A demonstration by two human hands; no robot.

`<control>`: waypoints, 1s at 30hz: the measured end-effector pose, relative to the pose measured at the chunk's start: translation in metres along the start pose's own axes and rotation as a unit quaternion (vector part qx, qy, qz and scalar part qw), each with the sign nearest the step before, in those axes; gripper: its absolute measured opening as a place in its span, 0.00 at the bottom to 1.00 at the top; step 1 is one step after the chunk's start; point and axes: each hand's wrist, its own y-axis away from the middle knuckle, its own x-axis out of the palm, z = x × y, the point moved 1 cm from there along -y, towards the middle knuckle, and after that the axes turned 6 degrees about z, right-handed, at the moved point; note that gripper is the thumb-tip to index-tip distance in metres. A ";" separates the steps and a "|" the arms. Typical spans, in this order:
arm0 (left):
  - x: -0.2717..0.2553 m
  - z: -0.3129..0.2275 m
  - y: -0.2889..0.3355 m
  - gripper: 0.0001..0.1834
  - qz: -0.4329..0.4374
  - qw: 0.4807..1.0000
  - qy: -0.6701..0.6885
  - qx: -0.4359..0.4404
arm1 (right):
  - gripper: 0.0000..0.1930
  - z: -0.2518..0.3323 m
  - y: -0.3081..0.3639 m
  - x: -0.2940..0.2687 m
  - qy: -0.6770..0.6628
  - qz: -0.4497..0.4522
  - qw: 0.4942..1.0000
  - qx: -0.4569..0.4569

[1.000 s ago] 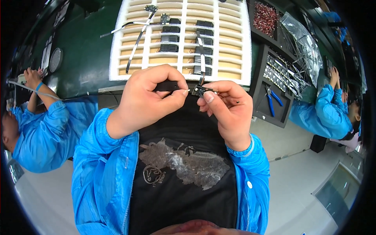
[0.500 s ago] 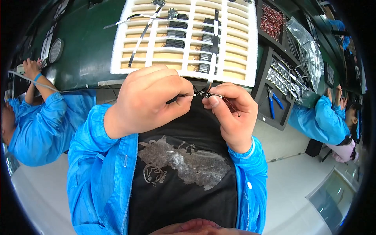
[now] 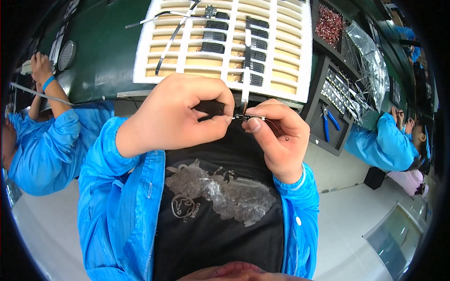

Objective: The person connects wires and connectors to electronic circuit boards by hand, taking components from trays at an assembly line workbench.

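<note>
My right hand (image 3: pixel 281 136) pinches a small dark circuit board (image 3: pixel 253 117) between thumb and forefinger, just beyond my chest. Thin dark red wires (image 3: pixel 272 124) run from the board across the palm. From the board a black-and-white flat ribbon cable (image 3: pixel 247 65) stretches away over the foam tray (image 3: pixel 304 51). My left hand (image 3: pixel 185 112) is closed, thumb and forefinger tips pressed together at the board's left end. A tiny pale tip shows there; the rest of what it pinches is hidden.
Black bundled parts (image 3: pixel 213 48) fill some tray slots, and another ribbon cable (image 3: pixel 176 35) lies across them. To the right, dark bins hold red small parts (image 3: pixel 328 22), metal pieces (image 3: pixel 344 93) and blue-handled pliers (image 3: pixel 326 124). Co-workers in blue sit at both sides.
The left hand's fingers have arched, widening the gap behind its pinch, and its wrist has moved slightly left. The ribbon cable over the tray has shifted left. The right hand keeps its hold.
</note>
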 end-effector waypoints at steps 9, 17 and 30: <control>0.000 0.005 -0.002 0.04 0.056 0.991 0.099 -0.075 | 0.08 0.000 0.001 0.003 -0.010 0.019 0.999 0.046; -0.003 0.006 -0.004 0.04 0.087 0.986 0.102 -0.098 | 0.07 0.000 0.002 0.005 -0.048 0.021 0.995 0.080; 0.003 0.013 0.001 0.03 0.091 0.982 0.128 -0.103 | 0.07 -0.005 0.009 0.010 -0.055 0.020 0.992 0.109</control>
